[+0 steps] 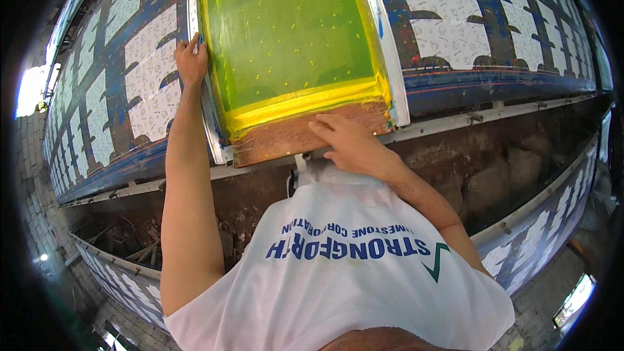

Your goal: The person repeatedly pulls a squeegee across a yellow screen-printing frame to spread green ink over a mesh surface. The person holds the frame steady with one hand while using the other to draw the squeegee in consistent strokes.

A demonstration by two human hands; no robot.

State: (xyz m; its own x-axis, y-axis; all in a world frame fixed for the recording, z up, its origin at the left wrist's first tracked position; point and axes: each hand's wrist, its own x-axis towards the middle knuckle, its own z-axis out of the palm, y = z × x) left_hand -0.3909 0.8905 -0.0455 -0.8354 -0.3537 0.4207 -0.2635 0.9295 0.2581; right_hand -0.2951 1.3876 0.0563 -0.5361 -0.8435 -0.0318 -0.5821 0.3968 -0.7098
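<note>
A screen-printing frame with white metal side rails lies on the long printing table in front of me. Its green mesh is bordered by yellow tape and dotted with small yellow specks. Along the near end runs a reddish-brown wooden strip. My left hand grips the left rail, fingers and thumb closed at its edge. My right hand rests over the wooden strip near its middle, fingers stretched out and holding nothing. Part of the right palm's underside is hidden.
White patterned cut-out pieces lie in rows on the paint-stained table, both sides of the frame. A metal rail follows the table's near edge. Behind me stands another table with similar pieces, across a narrow aisle. Brick paving shows at left.
</note>
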